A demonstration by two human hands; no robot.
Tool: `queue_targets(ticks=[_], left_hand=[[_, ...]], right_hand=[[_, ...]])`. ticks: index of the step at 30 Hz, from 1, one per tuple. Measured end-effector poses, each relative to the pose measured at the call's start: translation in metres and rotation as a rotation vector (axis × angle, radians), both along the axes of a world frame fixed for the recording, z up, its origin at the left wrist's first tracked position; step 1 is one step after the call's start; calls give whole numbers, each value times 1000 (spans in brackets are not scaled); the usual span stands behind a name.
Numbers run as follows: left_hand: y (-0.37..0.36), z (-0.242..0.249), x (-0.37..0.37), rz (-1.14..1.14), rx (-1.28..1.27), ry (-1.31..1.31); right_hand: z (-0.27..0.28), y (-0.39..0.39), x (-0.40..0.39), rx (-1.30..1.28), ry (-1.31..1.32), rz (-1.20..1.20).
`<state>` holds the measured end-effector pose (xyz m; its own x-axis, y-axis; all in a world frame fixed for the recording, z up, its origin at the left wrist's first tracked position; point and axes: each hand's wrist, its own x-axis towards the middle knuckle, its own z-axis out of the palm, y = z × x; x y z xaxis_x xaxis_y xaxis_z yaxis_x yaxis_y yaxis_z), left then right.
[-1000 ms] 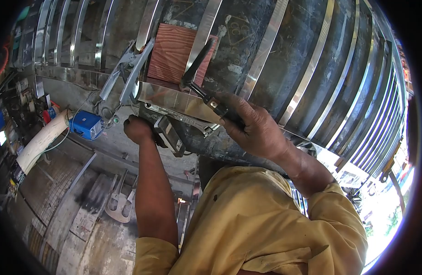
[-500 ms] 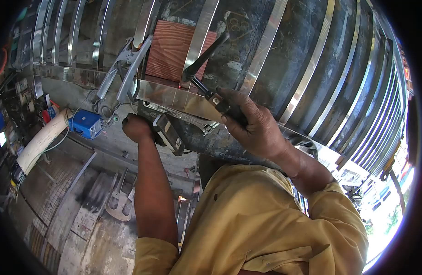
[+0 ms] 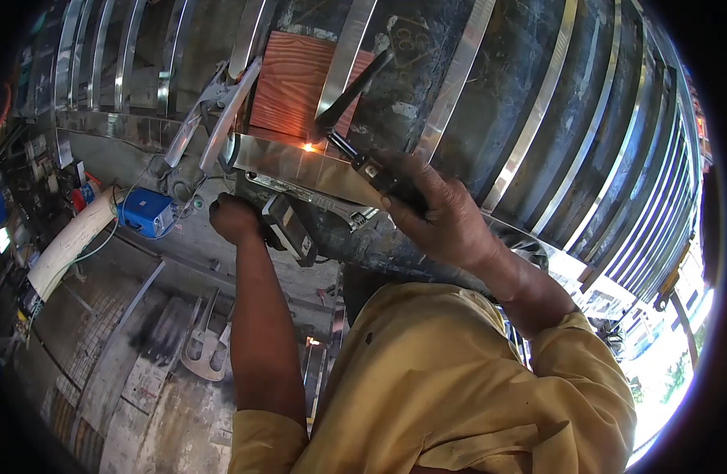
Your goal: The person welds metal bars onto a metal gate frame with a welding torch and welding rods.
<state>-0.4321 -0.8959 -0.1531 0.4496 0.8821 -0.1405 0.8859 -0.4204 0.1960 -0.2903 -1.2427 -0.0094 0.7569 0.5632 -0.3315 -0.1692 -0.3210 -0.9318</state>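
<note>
In my right hand is a black TIG welding torch, gripped by its handle and angled up to the left. Its head is close to a bright glowing spot where an upright metal strip meets the shiny horizontal bar. My left hand is closed at the edge of a black-framed rectangular piece, which looks like a hand-held welding shield; its grip is hidden. A reddish wood-grained board lies behind the strip. Locking pliers clamp the work left of the glow.
An adjustable wrench lies just below the bar. Further left are a blue box with a cable and a pale cylinder. A metal C-shaped clamp lies lower down. Parallel metal strips extend to the right.
A bright glow has appeared at the joint by the torch head, lighting the board and bar orange. Both hands have stayed almost where they were.
</note>
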Motion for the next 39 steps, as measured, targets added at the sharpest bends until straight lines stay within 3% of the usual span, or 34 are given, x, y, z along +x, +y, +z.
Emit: queue_targets(ticks=[7,14,19,23,26,28,31,34,39], left_hand=[[0,0,0,18,-18,-28],[9,-14,-5,185,-101,-115],[-4,5,6,66,-40,16],[7,-9,-7,-40,9,8],[8,-12,-5,148,-130,-171],[8,-11,-5,154,-140,-165],[10,-12,-10,2,-34,-17],[6,-8,-3,64,-54,-43],[14,-16,-12,-46,-4,41]], right_hand=[[0,0,-2,17,23,-7],[-1,-1,2,14,-60,43],[2,0,2,30,30,-10],[5,-1,3,-2,84,19],[8,-3,9,-8,49,66],[6,-4,11,-1,13,85],[3,-5,11,14,-2,60],[1,-2,9,34,3,-8],[6,-2,11,11,36,20]])
